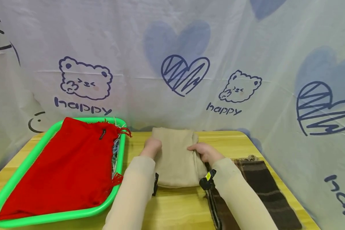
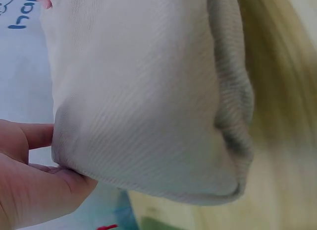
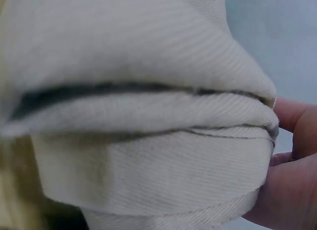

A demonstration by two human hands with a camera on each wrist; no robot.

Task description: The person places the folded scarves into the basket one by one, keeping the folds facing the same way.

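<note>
A folded beige cloth (image 1: 176, 159) is between my two hands over the middle of the table. My left hand (image 1: 152, 147) grips its left edge, and in the left wrist view the thumb and a finger (image 2: 39, 136) pinch a corner. On the opposite edge my right hand (image 1: 207, 152) holds the cloth, one fingertip lying on its upper face. Several stacked folds of the beige cloth (image 3: 153, 165) show in the right wrist view, with the right hand (image 3: 292, 180) at their far end. Some fingers are hidden behind the fabric.
At the left, a green-rimmed basket (image 1: 122, 159) holds a red fringed scarf (image 1: 72, 166) over grey-blue fringe. A dark brown striped scarf (image 1: 267, 188) lies at the table's right, partly under my right forearm. A printed white curtain (image 1: 138, 80) hangs behind the wooden table (image 1: 175, 210).
</note>
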